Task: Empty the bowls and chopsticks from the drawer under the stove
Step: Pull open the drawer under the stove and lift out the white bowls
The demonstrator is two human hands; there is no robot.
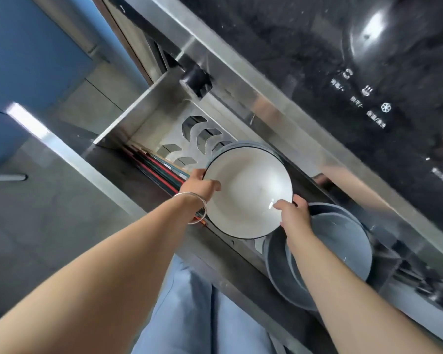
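Note:
A white bowl with a dark rim is held above the open steel drawer. My left hand grips its left rim and my right hand grips its lower right rim. Just behind it the edge of another bowl peeks out. To the right, grey-blue bowls lie nested in the drawer under my right forearm. Red and dark chopsticks lie along the drawer's left side, partly hidden by my left hand.
The black glass stove front with white touch icons runs along the upper right, above a steel strip. The drawer floor has cut-out slots. Grey tiled floor and a blue cabinet lie to the left. My blue trousers show below.

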